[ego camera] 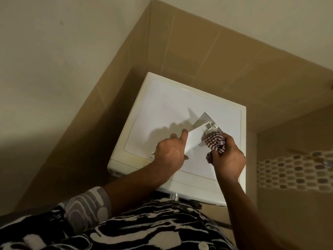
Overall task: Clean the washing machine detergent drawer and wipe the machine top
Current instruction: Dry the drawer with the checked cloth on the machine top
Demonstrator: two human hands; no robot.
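The white detergent drawer (pixel 196 136) is out of the machine and held above the white top of the washing machine (pixel 162 112). My left hand (pixel 169 152) grips the drawer's near end, index finger stretched along its side. My right hand (pixel 227 156) holds a bunched brown-and-white striped cloth (pixel 215 142) pressed against the drawer's right side, just below its grey far end with small plastic fittings. Part of the drawer is hidden behind my left hand.
The machine stands in a corner between a cream wall on the left and beige tiled walls (pixel 198 56) behind. A mosaic tile band (pixel 295 170) runs along the lower wall at the right. My patterned clothing fills the bottom of the view.
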